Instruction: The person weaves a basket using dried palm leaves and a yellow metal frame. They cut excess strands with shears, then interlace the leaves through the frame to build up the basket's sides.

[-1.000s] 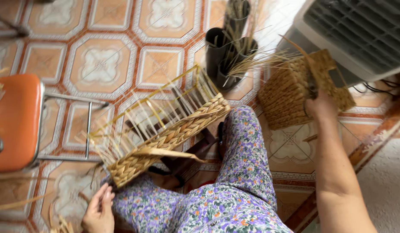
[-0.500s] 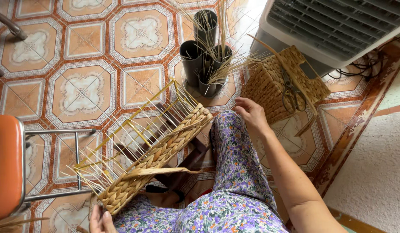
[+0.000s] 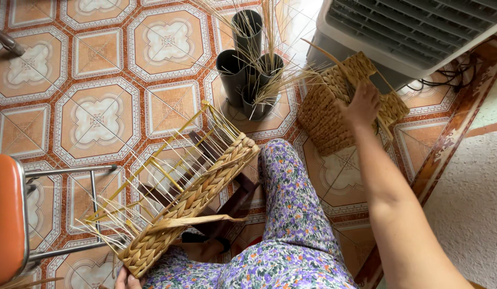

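Observation:
A half-woven basket (image 3: 192, 200) of plaited straw, with yellow and pale upright stakes sticking out, lies tilted across my lap and a dark wooden stool (image 3: 232, 206). My left hand (image 3: 128, 279), mostly cut off by the bottom edge, grips the basket's lower corner. My right hand (image 3: 362, 104) reaches forward into a finished woven basket (image 3: 326, 120) standing on the floor. Its fingers are hidden inside the rim, so I cannot see whether they hold anything. A loose flat straw strip (image 3: 205, 220) hangs from the half-woven basket.
Three black tubes (image 3: 243, 64) holding straw stalks stand on the patterned tile floor (image 3: 98, 115). A white grilled fan unit (image 3: 414, 29) fills the top right, with cables (image 3: 452, 77) beside it. An orange chair (image 3: 7, 219) with metal legs is at the left.
My right hand has gone from beside my knee forward into the finished woven basket. The view has shifted slightly. The left hand stays at the half-woven basket's lower end.

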